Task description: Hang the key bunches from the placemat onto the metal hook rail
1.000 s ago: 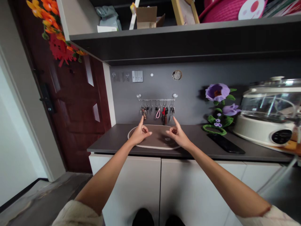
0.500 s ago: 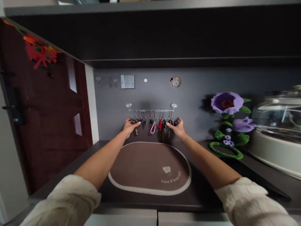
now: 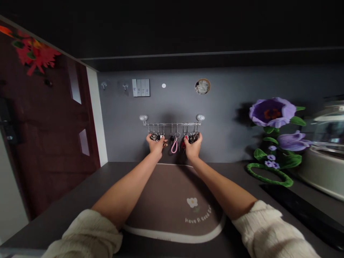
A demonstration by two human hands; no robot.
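A clear key rack is fixed to the grey wall by two round suction cups, with several keys and key rings hanging from its hooks. My left hand is closed around the keys at the rack's left end, and partly hides them. At the right end my right hand grips another bunch of keys, with a red piece showing by the thumb. Between the hands hangs a pink strap loop on a ring, touched by neither.
Below lies a brown mat with a pale rim on the dark counter. Purple fabric flowers and a rounded white appliance stand at the right. A dark shelf overhangs the wall; a dark red door is at left.
Both hands have moved inward along the rack, toward each other, and closed around the hanging keys. The view has come closer and tilted down slightly.
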